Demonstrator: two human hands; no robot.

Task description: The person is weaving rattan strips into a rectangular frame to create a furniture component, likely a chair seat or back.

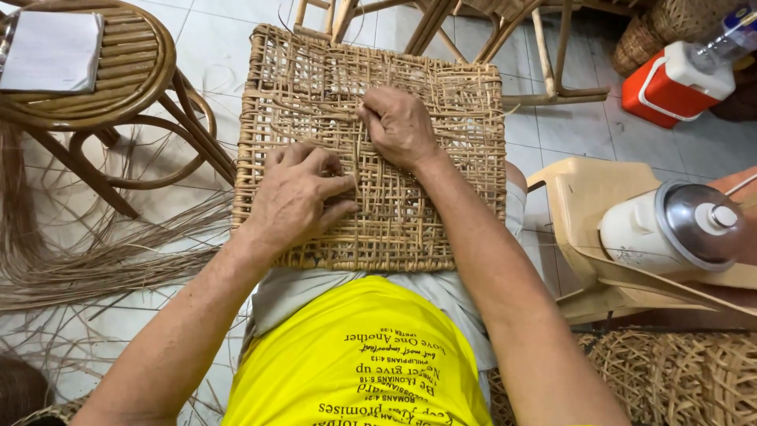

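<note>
A square woven rattan seat panel (pixel 441 95) rests on my lap, its weave partly open at the far left. My left hand (pixel 296 193) lies flat on the panel's near left part, fingers curled against the strands. My right hand (pixel 398 126) is near the panel's middle, fingers pinched on a thin cane strand (pixel 364 162) that runs down the weave.
A round rattan stool (pixel 118 87) with a white notebook (pixel 51 51) stands at the left. Loose cane strips (pixel 95 252) lie on the tiled floor. A plastic chair (pixel 576 205) holding a white jug (pixel 670 229) is at the right, with a red container (pixel 670 83) and woven baskets (pixel 678 379) nearby.
</note>
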